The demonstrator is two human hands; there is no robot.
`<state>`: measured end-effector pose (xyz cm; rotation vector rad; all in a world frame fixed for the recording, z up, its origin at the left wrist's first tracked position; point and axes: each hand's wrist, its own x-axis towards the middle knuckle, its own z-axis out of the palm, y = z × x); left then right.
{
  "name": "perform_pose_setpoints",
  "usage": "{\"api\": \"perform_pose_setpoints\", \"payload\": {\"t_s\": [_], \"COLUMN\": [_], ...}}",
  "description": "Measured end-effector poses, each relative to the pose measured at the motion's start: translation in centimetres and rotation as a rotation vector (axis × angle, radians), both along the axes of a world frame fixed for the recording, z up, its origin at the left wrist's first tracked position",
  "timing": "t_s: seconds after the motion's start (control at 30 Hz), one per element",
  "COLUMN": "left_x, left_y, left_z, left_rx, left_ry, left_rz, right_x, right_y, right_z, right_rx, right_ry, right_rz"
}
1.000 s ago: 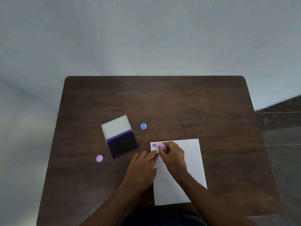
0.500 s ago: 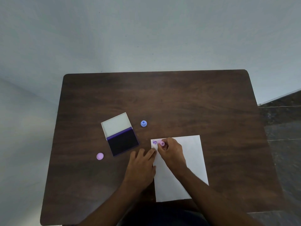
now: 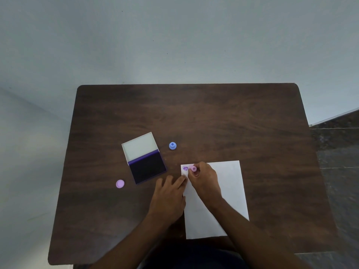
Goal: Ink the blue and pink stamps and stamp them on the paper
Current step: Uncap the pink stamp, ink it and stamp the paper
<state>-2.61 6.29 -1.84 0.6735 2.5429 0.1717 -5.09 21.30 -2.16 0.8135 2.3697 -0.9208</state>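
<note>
Ink pad (image 3: 144, 159) open; right hand (image 3: 204, 176) pinches pink stamp (image 3: 193, 168); left hand (image 3: 169, 193) flat on paper (image 3: 229, 191).

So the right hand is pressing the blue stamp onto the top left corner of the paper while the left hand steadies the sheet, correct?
Not quite. The head view shows the right hand holding the pink stamp on the top left corner of the paper; the blue stamp stands alone on the table. The left hand does steady the sheet's edge.
</note>
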Motion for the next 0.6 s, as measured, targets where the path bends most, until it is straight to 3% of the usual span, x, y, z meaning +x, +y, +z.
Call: {"api": "perform_pose_setpoints", "payload": {"t_s": [0.6], "left_x": [0.19], "left_y": [0.01], "left_z": [-0.45], "left_rx": [0.018], "left_ry": [-0.026], "left_rz": [0.034], "right_x": [-0.52], "right_y": [0.05], "right_z": [-0.72], "right_rx": [-0.001], "right_ry": [-0.016], "right_rz": [-0.004]}}
